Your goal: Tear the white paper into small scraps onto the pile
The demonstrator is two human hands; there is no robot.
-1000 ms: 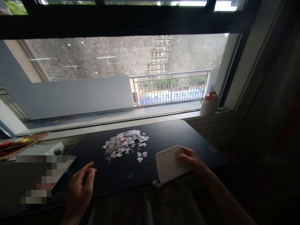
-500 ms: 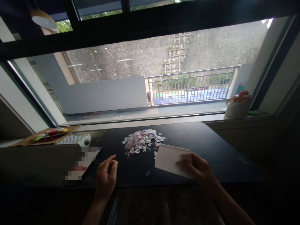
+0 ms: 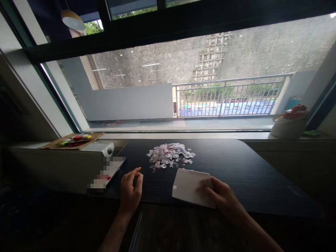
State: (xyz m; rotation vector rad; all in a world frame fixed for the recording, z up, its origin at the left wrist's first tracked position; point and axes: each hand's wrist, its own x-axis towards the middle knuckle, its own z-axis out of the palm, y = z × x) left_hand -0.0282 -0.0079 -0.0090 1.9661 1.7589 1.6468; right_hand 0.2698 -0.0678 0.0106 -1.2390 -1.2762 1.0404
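Note:
In my right hand [image 3: 223,194] is a flat white rectangular card [image 3: 187,185], pinched at its right edge with the thumb on top. It is tilted over the front part of the dark table [image 3: 252,178]; whether it is one sheet or a thin stack, I cannot tell. Beyond it lies a loose heap of small whitish-pink paper scraps [image 3: 168,154], with a few bits strewn on its right side. My left hand [image 3: 132,187] hovers at the table's front edge, holding nothing, fingers loosely bent and thumb apart from them.
A blurred-out flat item [image 3: 110,173] lies along the table's left edge. Past it are a white heater-like box [image 3: 101,148] and a brown board [image 3: 70,140] bearing colourful items. A white handled container [image 3: 288,127] stands on the sill at right, before a large window.
The view has swung left, shifting the scene rightward. The white card has come nearer to me, away from the scraps, still in my right hand. My left hand keeps its loose shape.

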